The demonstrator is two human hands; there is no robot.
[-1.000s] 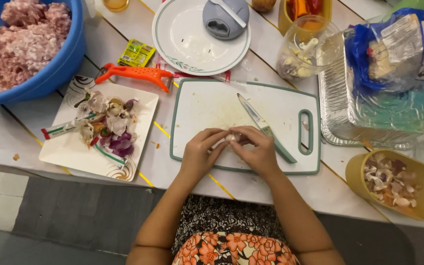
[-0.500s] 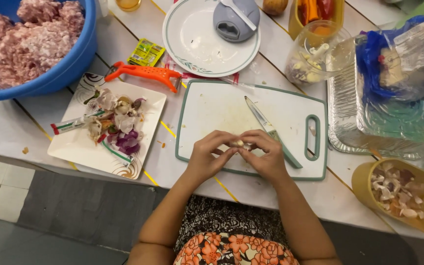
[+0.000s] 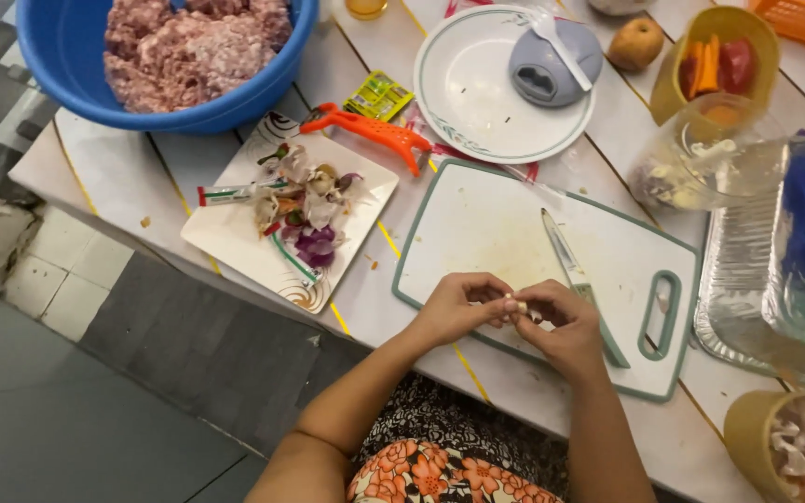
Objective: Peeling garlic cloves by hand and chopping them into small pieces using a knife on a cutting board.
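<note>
Both hands, left hand (image 3: 454, 307) and right hand (image 3: 556, 321), are pinched shut on one small pale garlic clove (image 3: 517, 305) right between their fingertips, over the near edge of the white cutting board (image 3: 477, 224), knife (image 3: 570, 270) lying just beyond.

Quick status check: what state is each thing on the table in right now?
left hand: pinching small pale piece
right hand: pinching same piece
small pale piece: held between both hands
knife: lying flat on cutting board
blue bowl: full of minced meat
square plate: piled with peelings
orange peeler: lying idle
</note>
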